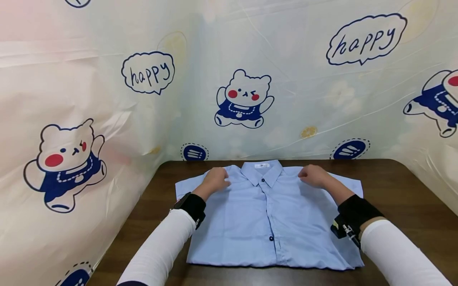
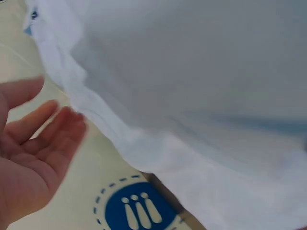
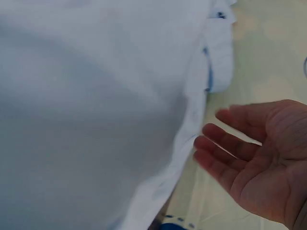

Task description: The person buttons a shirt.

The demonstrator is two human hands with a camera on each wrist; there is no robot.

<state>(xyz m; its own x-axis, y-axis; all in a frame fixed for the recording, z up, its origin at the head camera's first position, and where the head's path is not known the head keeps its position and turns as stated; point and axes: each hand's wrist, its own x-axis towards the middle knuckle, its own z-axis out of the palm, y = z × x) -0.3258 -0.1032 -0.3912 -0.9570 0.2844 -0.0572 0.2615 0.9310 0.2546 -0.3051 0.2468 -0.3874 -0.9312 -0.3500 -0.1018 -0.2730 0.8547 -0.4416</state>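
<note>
Shirt [image 1: 236, 222] lies beneath the fingers [image 3: 230, 142], collar [image 1: 274, 173] between.

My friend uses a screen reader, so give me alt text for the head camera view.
A light blue shirt lies front up on a brown table, a person's hands at its shoulders. Behind is a pale backdrop printed with cartoon bears and "happy" speech bubbles.

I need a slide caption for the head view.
Blue shirt on a brown table, left hand and right hand at its shoulders.
</note>
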